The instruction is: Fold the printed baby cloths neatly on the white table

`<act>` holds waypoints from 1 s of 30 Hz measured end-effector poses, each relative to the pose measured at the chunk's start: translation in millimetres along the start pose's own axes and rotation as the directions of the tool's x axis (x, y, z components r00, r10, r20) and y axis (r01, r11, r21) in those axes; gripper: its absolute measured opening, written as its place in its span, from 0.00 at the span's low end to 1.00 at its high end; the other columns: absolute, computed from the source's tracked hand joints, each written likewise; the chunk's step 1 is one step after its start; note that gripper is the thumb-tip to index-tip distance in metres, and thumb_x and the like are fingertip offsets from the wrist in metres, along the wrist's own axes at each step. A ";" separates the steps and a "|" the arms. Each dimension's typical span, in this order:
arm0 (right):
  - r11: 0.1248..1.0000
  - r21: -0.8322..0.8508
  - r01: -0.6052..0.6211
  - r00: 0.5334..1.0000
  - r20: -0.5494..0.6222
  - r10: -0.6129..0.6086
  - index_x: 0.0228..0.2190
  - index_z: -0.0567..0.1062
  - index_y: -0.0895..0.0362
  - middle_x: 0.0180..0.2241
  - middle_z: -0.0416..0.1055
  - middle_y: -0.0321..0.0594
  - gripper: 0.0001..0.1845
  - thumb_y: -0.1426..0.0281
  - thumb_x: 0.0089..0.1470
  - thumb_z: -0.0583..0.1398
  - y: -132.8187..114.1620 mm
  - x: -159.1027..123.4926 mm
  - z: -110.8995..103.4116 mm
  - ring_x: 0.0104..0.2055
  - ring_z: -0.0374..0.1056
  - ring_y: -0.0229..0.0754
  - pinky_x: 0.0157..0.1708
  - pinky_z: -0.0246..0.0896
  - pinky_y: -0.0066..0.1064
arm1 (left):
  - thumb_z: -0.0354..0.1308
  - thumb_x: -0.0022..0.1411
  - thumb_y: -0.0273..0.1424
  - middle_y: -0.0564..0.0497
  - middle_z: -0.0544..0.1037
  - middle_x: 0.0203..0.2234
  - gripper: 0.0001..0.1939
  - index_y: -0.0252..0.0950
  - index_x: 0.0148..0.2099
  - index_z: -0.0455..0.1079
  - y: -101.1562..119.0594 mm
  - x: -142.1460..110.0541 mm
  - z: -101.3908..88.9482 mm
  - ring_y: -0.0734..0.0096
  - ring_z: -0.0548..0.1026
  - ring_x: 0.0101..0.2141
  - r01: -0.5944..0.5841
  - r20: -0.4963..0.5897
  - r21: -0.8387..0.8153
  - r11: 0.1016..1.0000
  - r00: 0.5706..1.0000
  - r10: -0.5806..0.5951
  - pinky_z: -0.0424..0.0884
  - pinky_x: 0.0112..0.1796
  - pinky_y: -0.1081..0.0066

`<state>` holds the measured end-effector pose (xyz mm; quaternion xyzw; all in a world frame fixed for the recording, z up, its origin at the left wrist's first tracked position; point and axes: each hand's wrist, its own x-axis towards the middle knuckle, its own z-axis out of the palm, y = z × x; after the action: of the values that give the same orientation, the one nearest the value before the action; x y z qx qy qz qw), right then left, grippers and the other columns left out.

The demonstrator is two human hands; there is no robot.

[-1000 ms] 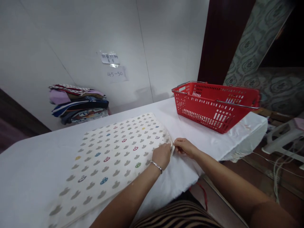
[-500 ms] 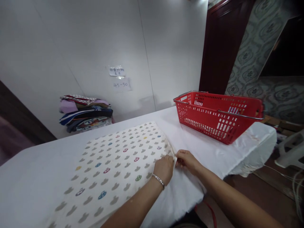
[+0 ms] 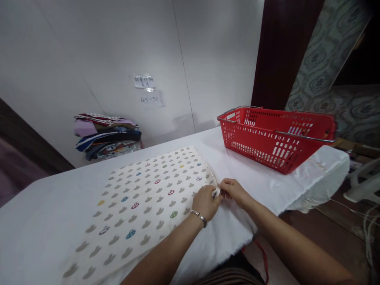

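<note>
A cream cloth (image 3: 148, 194) lies flat on the table, printed with grey shapes and a few small coloured ones. Its right edge shows a seam or layered border, and whether it is a cover or a plain folded piece I cannot tell. My left hand (image 3: 205, 202), with a silver bracelet at the wrist, rests on the near right part and pinches that edge, a bit of which is lifted between the fingers. Right beside it, my right hand (image 3: 234, 192) pinches the same edge from outside, its fingertips partly hidden.
A red plastic basket (image 3: 252, 139) with metal handles stands at the right back of the white-covered table (image 3: 38, 221). Folded clothes (image 3: 108, 136) are stacked at the back left against the white wall, which bears paper labels (image 3: 151, 99). A white stool (image 3: 363, 182) is at the right.
My left hand has shifted slightly and now lifts a small fold of the cloth's edge. My right hand stays at that edge. The view has tilted down a little.
</note>
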<state>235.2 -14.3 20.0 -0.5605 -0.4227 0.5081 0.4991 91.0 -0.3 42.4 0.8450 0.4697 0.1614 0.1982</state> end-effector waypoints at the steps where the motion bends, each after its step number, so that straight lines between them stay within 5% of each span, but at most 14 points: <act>1: 1.000 -0.001 -0.002 1.000 -0.005 0.002 0.17 0.64 0.57 0.14 0.65 0.34 0.11 0.64 0.43 0.57 0.6 -0.3 -0.2 0.14 0.56 0.31 0.13 0.44 0.23 | 0.55 0.53 0.38 0.52 0.73 0.34 0.12 0.39 0.39 0.67 -0.8 1.4 0.5 0.68 0.70 0.36 0.021 0.011 -0.047 0.999 1.000 -0.020 0.62 0.35 0.71; 6: 1.000 0.007 0.004 1.000 -0.001 -0.004 0.17 0.63 0.57 0.13 0.64 0.32 0.11 0.65 0.42 0.58 4.8 -1.1 -1.7 0.14 0.54 0.31 0.14 0.43 0.23 | 0.56 0.51 0.39 0.57 0.72 0.24 0.13 0.39 0.38 0.67 -6.8 6.3 5.6 0.73 0.69 0.27 0.114 0.113 -0.218 0.969 0.989 -0.091 0.60 0.28 0.74; 12: 1.000 0.007 0.005 0.998 0.059 -0.006 0.17 0.62 0.57 0.13 0.64 0.33 0.11 0.65 0.42 0.57 4.0 0.0 -1.5 0.15 0.56 0.32 0.14 0.43 0.22 | 0.49 0.57 0.37 0.54 0.75 0.26 0.11 0.37 0.35 0.68 -11.3 9.5 4.2 0.74 0.70 0.29 0.073 0.099 -0.282 0.957 0.994 -0.047 0.62 0.30 0.74; 22: 1.000 0.019 -0.015 0.999 0.050 0.014 0.19 0.61 0.57 0.13 0.64 0.32 0.12 0.63 0.43 0.57 2.6 -0.4 1.5 0.15 0.60 0.33 0.13 0.43 0.22 | 0.47 0.58 0.32 0.54 0.72 0.23 0.10 0.37 0.29 0.67 -5.2 6.0 -0.6 0.74 0.67 0.27 -0.012 -0.033 -0.075 0.997 0.999 0.009 0.57 0.27 0.75; 30: 0.999 0.008 0.051 0.994 0.101 -0.052 0.25 0.63 0.57 0.15 0.65 0.32 0.14 0.60 0.46 0.58 7.1 -1.6 1.3 0.16 0.62 0.34 0.13 0.45 0.21 | 0.43 0.60 0.29 0.52 0.74 0.25 0.14 0.37 0.28 0.69 -2.7 4.9 -3.0 0.73 0.69 0.28 -0.039 0.022 -0.116 0.992 0.999 0.042 0.59 0.29 0.75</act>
<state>233.4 -16.7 13.3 -0.5216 -0.4603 0.5238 0.4917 90.2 5.7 44.1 0.8434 0.4398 0.1821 0.2493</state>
